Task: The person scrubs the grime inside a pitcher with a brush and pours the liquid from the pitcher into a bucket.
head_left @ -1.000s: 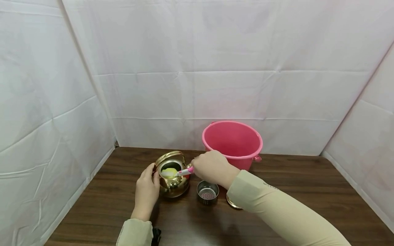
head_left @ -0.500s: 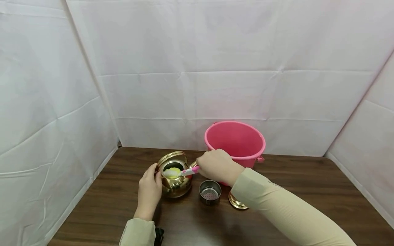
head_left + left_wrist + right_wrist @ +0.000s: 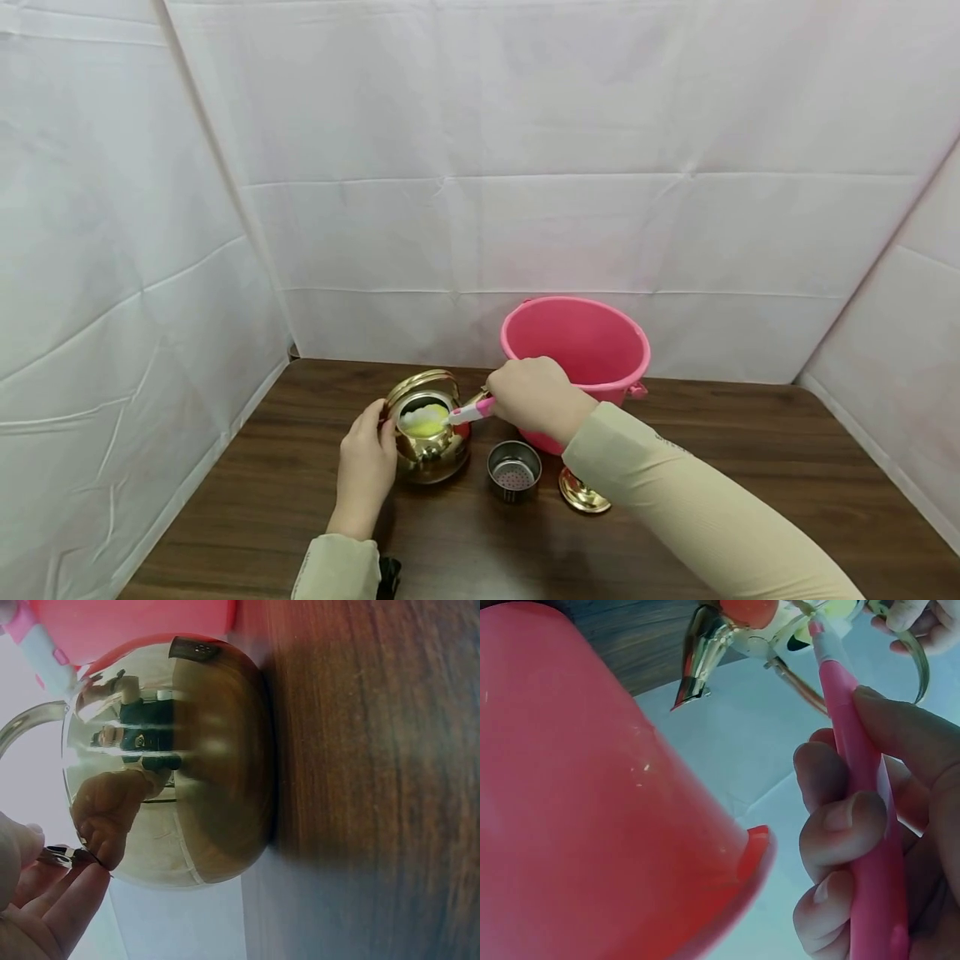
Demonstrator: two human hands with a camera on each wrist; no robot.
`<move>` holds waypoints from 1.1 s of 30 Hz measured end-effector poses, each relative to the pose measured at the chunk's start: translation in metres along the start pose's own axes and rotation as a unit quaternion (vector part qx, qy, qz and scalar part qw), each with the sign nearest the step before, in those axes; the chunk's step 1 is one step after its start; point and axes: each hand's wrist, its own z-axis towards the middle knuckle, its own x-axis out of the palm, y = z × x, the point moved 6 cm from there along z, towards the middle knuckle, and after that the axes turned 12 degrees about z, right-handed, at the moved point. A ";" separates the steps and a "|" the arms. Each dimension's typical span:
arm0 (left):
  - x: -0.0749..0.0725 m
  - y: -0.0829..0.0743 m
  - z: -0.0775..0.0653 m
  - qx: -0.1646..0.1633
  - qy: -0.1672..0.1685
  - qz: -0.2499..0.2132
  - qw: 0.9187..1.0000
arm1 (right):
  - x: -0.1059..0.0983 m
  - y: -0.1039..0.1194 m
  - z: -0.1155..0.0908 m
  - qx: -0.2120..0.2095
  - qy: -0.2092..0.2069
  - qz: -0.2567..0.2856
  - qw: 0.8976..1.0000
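A shiny gold kettle (image 3: 431, 458) stands lidless on the table, its handle raised. My left hand (image 3: 366, 467) pinches that handle near its base between thumb and fingers, as the left wrist view shows. In my right hand (image 3: 542, 398) is a sponge brush with a pink and white handle (image 3: 866, 787), fingers curled round it. Its yellow and white sponge head (image 3: 425, 421) sits in the kettle's mouth; the lower part is hidden inside. The gold spout (image 3: 699, 656) points toward the bucket's side.
A pink bucket (image 3: 517, 337) stands behind my right hand. In front of it are a metal strainer cup (image 3: 513, 471) with a perforated bottom and a gold lid (image 3: 583, 493), partly under my right sleeve. White cloth walls (image 3: 480, 233) enclose the brown wooden table (image 3: 750, 467).
My right hand has shifted slightly up and right, and more of the sponge head shows in the kettle's mouth. More of the lid is visible. My left hand keeps its hold.
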 end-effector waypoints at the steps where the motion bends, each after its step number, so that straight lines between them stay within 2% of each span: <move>1: 0.000 0.000 0.000 0.001 0.000 0.000 1.000 | 0.000 -0.001 0.000 0.003 0.002 0.004 1.000; 7: -0.001 -0.002 0.000 0.009 0.001 0.004 1.000 | 0.000 -0.003 0.000 0.007 -0.004 0.009 1.000; 13: -0.002 -0.005 0.001 0.018 -0.002 0.012 1.000 | -0.002 -0.002 0.002 0.005 -0.038 -0.011 0.999; 20: -0.001 -0.006 0.002 0.021 0.003 0.013 1.000 | 0.005 -0.004 0.002 0.013 -0.042 -0.038 0.998; 27: 0.000 -0.005 0.004 0.020 0.002 0.014 1.000 | 0.010 0.001 0.004 -0.026 -0.079 -0.090 0.992; 33: 0.001 -0.005 0.005 0.022 0.002 0.015 1.000 | 0.014 0.004 0.004 -0.043 -0.092 -0.108 0.989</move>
